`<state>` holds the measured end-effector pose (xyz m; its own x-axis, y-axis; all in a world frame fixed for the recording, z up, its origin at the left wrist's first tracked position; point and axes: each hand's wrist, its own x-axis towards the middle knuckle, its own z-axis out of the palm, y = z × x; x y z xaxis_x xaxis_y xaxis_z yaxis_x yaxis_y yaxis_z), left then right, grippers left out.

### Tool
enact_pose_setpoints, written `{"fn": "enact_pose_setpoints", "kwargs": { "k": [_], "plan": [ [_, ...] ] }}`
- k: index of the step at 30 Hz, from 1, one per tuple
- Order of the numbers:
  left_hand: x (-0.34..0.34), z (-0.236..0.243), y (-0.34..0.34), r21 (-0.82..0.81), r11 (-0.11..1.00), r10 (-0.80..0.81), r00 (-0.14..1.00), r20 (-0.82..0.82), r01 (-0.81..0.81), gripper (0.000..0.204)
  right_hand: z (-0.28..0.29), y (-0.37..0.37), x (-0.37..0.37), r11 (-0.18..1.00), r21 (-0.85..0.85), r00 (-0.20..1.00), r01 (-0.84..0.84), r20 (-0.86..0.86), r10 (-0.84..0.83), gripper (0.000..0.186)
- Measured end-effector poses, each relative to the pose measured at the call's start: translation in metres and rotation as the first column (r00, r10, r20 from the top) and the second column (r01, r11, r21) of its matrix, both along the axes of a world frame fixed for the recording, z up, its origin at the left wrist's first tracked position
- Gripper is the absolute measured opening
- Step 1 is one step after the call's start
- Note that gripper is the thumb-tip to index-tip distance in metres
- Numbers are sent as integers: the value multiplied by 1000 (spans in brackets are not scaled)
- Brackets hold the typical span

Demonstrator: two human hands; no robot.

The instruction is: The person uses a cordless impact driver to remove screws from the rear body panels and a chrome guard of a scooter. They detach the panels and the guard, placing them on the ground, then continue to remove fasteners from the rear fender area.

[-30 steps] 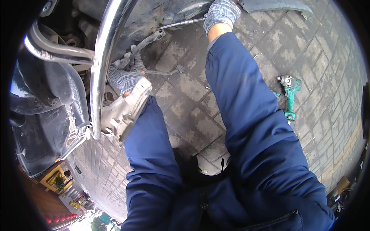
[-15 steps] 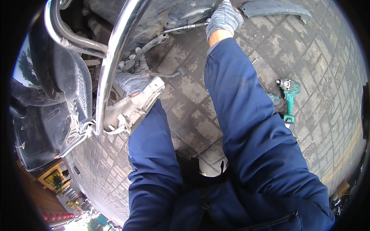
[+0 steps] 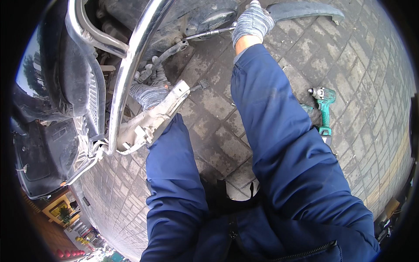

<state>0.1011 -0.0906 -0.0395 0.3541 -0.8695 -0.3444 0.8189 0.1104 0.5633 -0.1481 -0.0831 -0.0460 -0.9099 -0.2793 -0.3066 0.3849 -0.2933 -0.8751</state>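
Right hand (image 3: 254, 27) grips a metal rod (image 3: 212, 32) by the edge of a casing (image 3: 185, 17); left hand (image 3: 150, 92) meets a lever (image 3: 171, 52), grip unclear.

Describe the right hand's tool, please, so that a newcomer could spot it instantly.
Follow the right blue sleeve up to the grey-gloved right hand. The tool is the slim, straight metal bar extending left from it, far thinner than the curved chrome tube.

Rod (image 3: 212, 32) left of power tool (image 3: 325, 114)
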Motion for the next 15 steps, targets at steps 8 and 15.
{"fn": "enact_pose_setpoints", "kwargs": {
  "k": [8,15],
  "plan": [
    [1,-3,-1,14,1000,9,999,31,-10,23,5,2,3,999,34,999,4,-50,-2,31],
    [4,-3,-4,-2,1000,-27,998,-56,27,23,2,0,0,994,80,985,-77,-151,88,30]
  ]
}}
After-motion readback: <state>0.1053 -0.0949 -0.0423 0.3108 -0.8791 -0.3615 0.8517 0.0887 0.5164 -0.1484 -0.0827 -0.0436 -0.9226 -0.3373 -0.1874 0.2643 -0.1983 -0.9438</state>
